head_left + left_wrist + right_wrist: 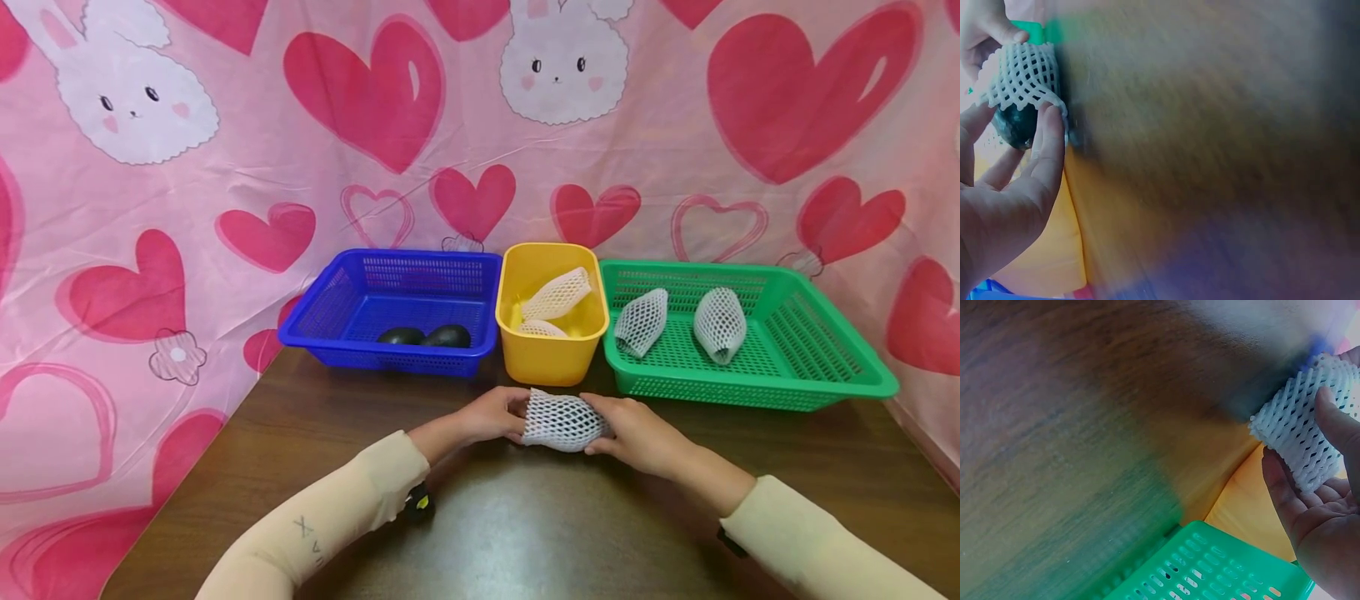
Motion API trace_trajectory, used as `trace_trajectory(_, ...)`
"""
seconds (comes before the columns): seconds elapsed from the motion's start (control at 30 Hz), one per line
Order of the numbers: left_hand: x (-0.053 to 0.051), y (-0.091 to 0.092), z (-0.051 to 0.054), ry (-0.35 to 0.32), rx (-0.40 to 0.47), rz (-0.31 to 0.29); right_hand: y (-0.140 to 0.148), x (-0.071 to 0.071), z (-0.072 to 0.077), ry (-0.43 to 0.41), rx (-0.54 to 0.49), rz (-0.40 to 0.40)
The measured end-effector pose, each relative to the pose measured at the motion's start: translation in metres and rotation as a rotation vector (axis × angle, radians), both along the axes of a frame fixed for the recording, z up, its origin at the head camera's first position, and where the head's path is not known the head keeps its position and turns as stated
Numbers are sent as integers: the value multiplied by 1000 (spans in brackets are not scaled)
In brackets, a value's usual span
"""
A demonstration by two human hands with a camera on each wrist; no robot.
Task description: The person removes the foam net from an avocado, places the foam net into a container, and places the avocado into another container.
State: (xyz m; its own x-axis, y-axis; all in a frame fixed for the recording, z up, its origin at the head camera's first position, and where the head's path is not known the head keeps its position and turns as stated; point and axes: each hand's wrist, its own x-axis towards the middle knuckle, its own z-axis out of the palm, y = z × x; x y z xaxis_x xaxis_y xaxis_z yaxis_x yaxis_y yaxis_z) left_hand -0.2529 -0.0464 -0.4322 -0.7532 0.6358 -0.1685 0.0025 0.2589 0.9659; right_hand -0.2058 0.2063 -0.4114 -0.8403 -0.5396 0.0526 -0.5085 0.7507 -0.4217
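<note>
A dark green, avocado-like fruit [1017, 127] sits inside a white foam net [564, 422], its end bare in the left wrist view. The left hand [493, 415] pinches the net's open edge between thumb and fingers at the left end. At the other end, the right hand [637, 432] grips the netted fruit, thumb on one side and fingers on the other. In the right wrist view the net [1304, 422] covers the fruit on the side that shows. Both hands are just above the table, in front of the yellow bin [551, 362].
A blue basket [390, 354] at the left holds two dark fruits [448, 336]. The yellow bin holds foam nets [558, 296]. In the green basket [750, 387] at the right lie two netted pieces [720, 323]. A pink heart-print cloth [465, 100] hangs behind.
</note>
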Motion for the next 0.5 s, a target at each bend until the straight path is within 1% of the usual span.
trace_trajectory(0.13, 0, 3, 0, 61, -29, -8, 0, 0, 0, -11, -6, 1)
trace_trajectory(0.27, -1, 6, 0, 67, -34, 13, 0, 0, 0, -7, -12, 9)
trace_trajectory(0.37, -2, 8, 0, 64, -40, 7, 1, 0, -1, 0, -16, 10)
trace_trajectory(0.43, -3, 9, -1, 106, -74, -12, 1, 1, -1, 8, -22, 13)
trace_trajectory(0.5, -4, 10, -2, 170, -128, -38, 0, 1, -2, 20, -29, 26)
